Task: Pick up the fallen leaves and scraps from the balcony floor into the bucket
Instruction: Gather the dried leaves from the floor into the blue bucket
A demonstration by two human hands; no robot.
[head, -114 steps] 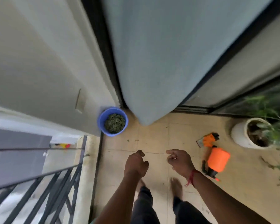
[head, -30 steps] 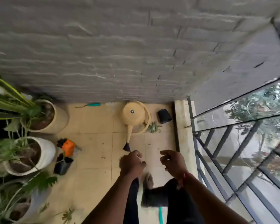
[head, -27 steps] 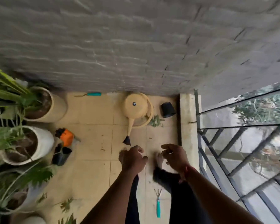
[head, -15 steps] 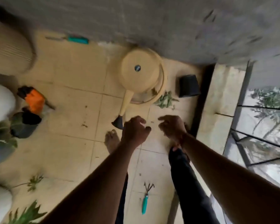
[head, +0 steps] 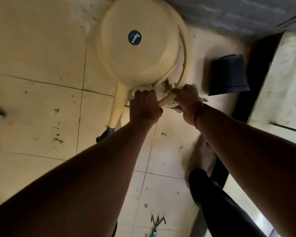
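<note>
The person is picking up scraps. The right hand [head: 186,100] is gripping the clump of green fallen leaves [head: 173,105] in the middle of the frame, just beside the ring handle [head: 184,53] of the round pale yellow plastic watering can [head: 135,40]. The left hand [head: 144,106] is making a fist beside it; I cannot tell if it is holding anything. Both arms are reaching down. Next, I think, the leaves are going to the bucket, which is not showing.
</note>
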